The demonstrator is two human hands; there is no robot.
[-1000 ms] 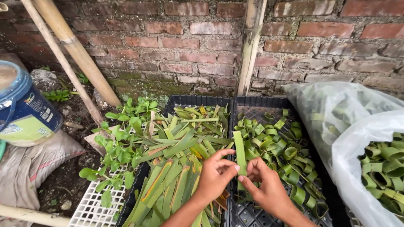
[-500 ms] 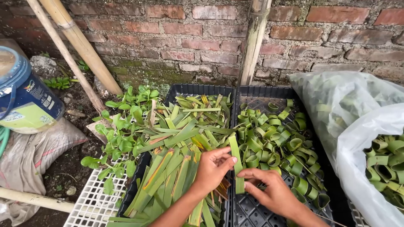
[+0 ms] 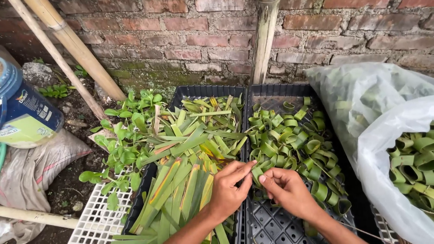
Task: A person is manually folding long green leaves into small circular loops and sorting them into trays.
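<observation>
Brick wall (image 3: 181, 36) runs across the far side, with bamboo poles (image 3: 68, 49) leaning against it at the left. On the ground sit 2 black trays: the left tray (image 3: 190, 92) holds flat leaf strips (image 3: 190, 149), the right tray (image 3: 271, 221) holds leaf rings (image 3: 289, 140). Over the seam between the trays, near the viewer, the left hand (image 3: 228, 190) and right hand (image 3: 287, 190) meet, fingers of both pinched narrow on 1 folded strip (image 3: 257, 174). At the right, a plastic bag (image 3: 375, 153) holds more rings. Weeds (image 3: 124, 135) grow left of the trays.
</observation>
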